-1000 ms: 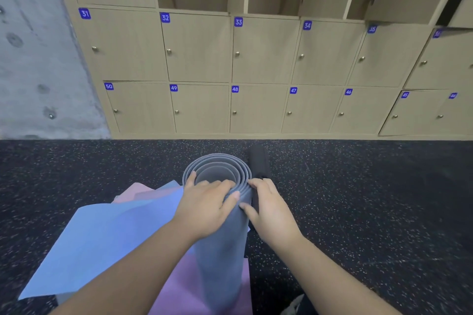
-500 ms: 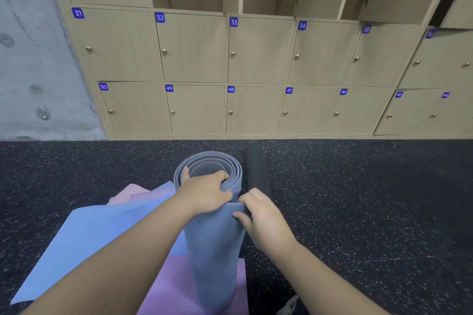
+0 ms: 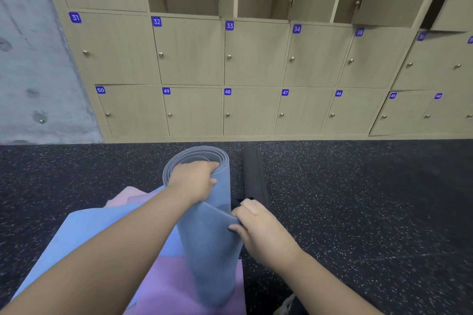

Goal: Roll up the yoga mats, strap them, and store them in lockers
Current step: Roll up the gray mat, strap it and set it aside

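I hold the roll (image 3: 207, 238) upright: left hand (image 3: 193, 181) grips its top, right hand (image 3: 258, 227) pinches the flap; strap (image 3: 253, 174) lies just right.

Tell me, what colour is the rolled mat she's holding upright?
Grey-blue, the rolled mat; the head view shows it clearly.

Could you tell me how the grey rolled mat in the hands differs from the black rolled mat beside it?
The grey mat stands on end, gripped by the left hand at its top and the right hand at its loose edge; the black mat lies flat on the floor, ungripped. The grey roll looks thicker than the black one. Both are rolled up.
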The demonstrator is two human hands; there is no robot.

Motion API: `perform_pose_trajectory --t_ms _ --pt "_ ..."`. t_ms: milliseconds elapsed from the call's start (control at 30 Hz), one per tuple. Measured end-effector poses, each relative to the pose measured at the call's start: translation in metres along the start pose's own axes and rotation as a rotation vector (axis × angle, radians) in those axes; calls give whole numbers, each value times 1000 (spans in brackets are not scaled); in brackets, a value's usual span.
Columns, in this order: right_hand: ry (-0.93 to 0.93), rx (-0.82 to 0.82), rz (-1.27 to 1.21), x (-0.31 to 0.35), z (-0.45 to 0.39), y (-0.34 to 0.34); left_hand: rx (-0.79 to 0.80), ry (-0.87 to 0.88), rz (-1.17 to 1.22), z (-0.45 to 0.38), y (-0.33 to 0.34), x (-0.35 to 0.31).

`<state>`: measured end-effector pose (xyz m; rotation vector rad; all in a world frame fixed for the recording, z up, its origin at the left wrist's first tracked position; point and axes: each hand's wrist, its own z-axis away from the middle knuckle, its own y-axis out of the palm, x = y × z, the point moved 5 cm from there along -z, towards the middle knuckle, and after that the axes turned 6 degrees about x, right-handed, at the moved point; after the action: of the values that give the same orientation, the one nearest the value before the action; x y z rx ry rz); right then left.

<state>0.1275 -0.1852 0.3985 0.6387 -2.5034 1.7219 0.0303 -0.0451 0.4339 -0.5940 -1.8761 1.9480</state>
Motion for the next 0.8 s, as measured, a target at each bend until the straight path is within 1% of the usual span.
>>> perform_pose_trajectory --t_ms 100,167,267,333,433,533,633,700,800 --pt "-10 20 4 -9 0 -3 -17 -1 -26 -6 -6 11" --pt "36 48 -32 -19 -2 -2 7 46 -9 -7 -5 9" --pt "109 87 -43 -31 -6 4 162 147 111 -1 11 -4" --pt "173 94 -65 -37 -7 9 215 205 104 7 20 -12" --pt "262 20 -89 -48 -8 15 131 294 76 21 23 -18" --pt "311 -41 -87 -50 -12 18 24 364 44 37 26 -18" --pt "294 -100 33 -39 -15 14 -18 342 -20 35 32 -6" --pt "291 -98 139 -31 -17 10 -57 337 -11 32 31 0" --pt "324 -85 163 -26 -13 9 -77 356 5 32 30 2"
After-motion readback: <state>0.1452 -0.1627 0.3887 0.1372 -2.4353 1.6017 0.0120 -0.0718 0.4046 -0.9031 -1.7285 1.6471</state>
